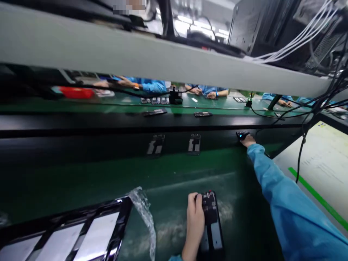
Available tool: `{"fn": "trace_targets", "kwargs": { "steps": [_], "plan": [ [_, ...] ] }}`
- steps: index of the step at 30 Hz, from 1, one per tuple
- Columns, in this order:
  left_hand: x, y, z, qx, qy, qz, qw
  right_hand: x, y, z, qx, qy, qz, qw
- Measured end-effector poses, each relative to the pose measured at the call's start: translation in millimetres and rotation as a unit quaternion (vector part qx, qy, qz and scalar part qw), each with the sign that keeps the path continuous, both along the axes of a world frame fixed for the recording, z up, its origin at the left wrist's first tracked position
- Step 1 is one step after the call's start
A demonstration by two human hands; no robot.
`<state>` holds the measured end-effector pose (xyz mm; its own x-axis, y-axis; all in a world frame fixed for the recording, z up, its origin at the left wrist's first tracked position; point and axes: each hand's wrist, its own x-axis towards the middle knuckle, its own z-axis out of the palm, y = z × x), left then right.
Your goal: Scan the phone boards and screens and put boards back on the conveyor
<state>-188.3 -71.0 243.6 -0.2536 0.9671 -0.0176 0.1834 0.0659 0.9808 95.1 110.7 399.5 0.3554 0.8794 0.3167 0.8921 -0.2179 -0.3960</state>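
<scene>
Near the front of the green work surface, my left hand (194, 221) grips the left edge of an opened phone (213, 224). Circuitry shows at the phone's top, and a grey battery lies lower down. My right arm, in a blue sleeve, reaches far forward. At its end my right hand (248, 140) is closed on a small black device (241, 135) with a lit blue spot; most of its body is hidden or too small to make out. A black tray (123, 208) holding pale flat pieces stands left of my left hand.
Crumpled clear plastic film (145, 214) trails beside the tray. Two opened phones (155, 145) lie along the dark strip ahead. A pale beam (163, 54) crosses above. Cables (320, 105) hang at right over a lit monitor (320, 163). Blue-sleeved co-workers (153, 85) sit opposite.
</scene>
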Motion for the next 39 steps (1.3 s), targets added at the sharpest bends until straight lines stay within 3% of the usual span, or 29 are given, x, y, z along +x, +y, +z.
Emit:
{"fn": "trace_targets", "kwargs": {
  "steps": [3,5,10,13,16,19,22,29,39],
  "plan": [
    [-1.4,-11.9,11.9,-0.021,0.008,-0.009,1.000,-5.8,-14.2,-19.8,-0.070,-0.023,-0.024,0.997],
    [-2.2,-22.2,20.4,-0.017,0.022,-0.021,0.999,-17.5,-43.5,-40.2,-0.101,-0.044,-0.018,0.994],
    [-4.7,-44.1,39.3,0.006,0.053,-0.059,0.997,-56.0,-176.6,-80.8,-0.186,-0.056,0.041,0.980],
    [-6.5,-52.6,44.6,0.030,0.064,-0.075,0.995,-65.1,-251.1,-76.6,-0.189,0.005,0.102,0.977],
    [-7.0,-59.0,46.3,0.042,0.072,-0.097,0.992,-66.5,-291.4,-42.4,-0.220,0.158,0.154,0.950],
    [-5.2,-63.6,48.8,0.035,0.080,-0.114,0.990,-73.2,-300.5,4.4,-0.322,0.299,0.199,0.876],
    [-2.6,-66.9,52.5,0.017,0.087,-0.120,0.989,-86.4,-293.5,33.5,-0.364,0.320,0.224,0.846],
    [-3.8,-70.2,56.5,0.007,0.082,-0.122,0.989,-103.4,-283.1,39.9,-0.377,0.308,0.241,0.839],
    [-2.7,-73.8,57.7,-0.006,0.049,-0.123,0.991,-109.7,-287.4,57.4,-0.400,0.314,0.217,0.833]
  ]
}}
